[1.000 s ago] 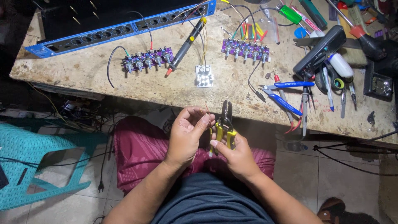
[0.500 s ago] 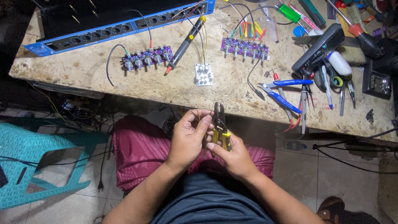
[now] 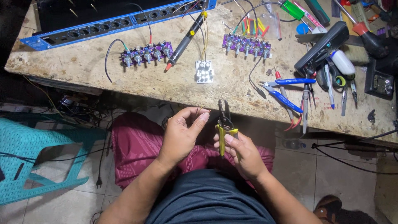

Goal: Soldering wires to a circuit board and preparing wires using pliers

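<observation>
We note first the worn workbench (image 3: 124,79), which carries nearly everything in view and keeps the parts within arm's reach of the seated person. Along its far edge lies a long blue-edged rack panel (image 3: 116,20) with a row of round holes, set back where it leaves the front of the bench free. In front of it sit 2 purple circuit boards, the left board (image 3: 146,53) and the right board (image 3: 246,44), each with a row of knobbed controls facing up, apparently so the shafts stay accessible. A black probe-like tool (image 3: 185,41) lies slanted between them, and a small white board (image 3: 205,71) rests just below its tip. To the right we record blue-handled pliers (image 3: 286,89) among a cluster of other hand tools. A teal plastic stool (image 3: 39,159) stands on the floor at the left. Below the bench edge, over the lap, the left hand (image 3: 182,135) has thumb and forefinger pinched together on a thin wire end (image 3: 196,111), held upright near the cutter's nose. The right hand (image 3: 242,153) is wrapped firmly around the yellow handles of a wire cutter (image 3: 224,124), its blades pointing up toward the bench, just beside the wire.
</observation>
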